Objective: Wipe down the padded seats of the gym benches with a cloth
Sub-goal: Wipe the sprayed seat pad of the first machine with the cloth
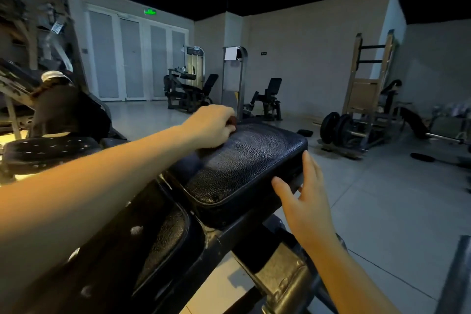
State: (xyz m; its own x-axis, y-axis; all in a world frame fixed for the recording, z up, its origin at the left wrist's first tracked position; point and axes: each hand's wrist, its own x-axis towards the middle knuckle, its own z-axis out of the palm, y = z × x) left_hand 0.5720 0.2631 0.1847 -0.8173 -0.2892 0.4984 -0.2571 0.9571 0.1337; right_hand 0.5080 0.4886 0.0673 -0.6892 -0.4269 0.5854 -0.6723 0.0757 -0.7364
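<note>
Our left hand (214,125) curls its grip round a small reddish wad, probably the cloth (232,121), at the far end of the black padded seat (244,160). Our right hand (305,199), grip open and fingers straight, touches the seat's near right edge. Weight plates (336,127) stand well beyond its right side.

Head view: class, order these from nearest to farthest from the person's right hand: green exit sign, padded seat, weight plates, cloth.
1. padded seat, beside the right hand.
2. cloth, in the left hand, seat's far end.
3. weight plates, low, off to the right.
4. green exit sign, high up, far left.
</note>
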